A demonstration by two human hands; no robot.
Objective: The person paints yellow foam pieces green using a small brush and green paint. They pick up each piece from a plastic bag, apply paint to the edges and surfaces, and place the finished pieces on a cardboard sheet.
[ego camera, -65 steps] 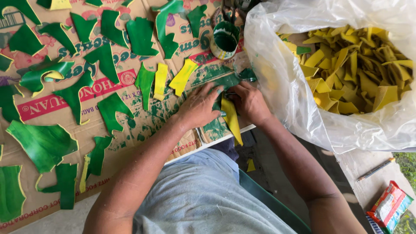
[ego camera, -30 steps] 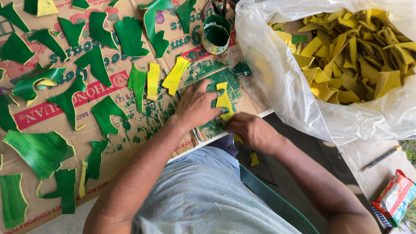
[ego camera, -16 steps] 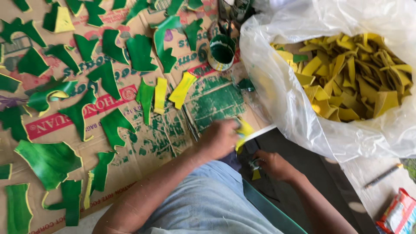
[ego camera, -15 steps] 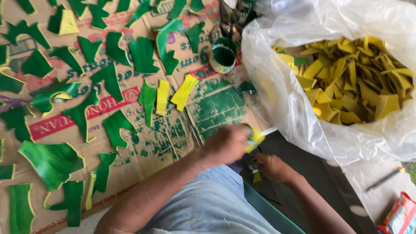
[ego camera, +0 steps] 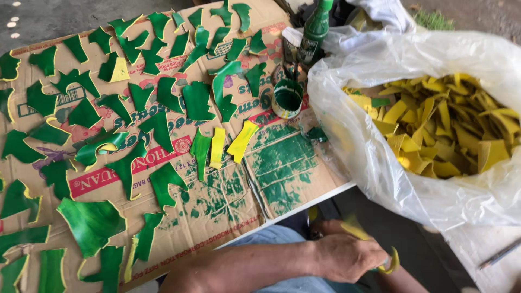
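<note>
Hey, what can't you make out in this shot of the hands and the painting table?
- Right hand: head view, mostly hidden behind the left hand.
- Strip: head view, the left hand's grip covers most of it; length unclear.
- Cup: how much paint it holds is too small to tell.
- Bag: cut off by the right edge.

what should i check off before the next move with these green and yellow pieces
1. Left hand grips a yellow strip: ok.
2. Right hand free: cannot tell, mostly hidden behind the left.
3. Paint cup upright, apart from the pieces: ok.
4. Bare patch on cardboard for another piece: ok.
5. Bag of yellow pieces open: ok.
6. Painted pieces lie apart: mostly ok, some touch.
</note>
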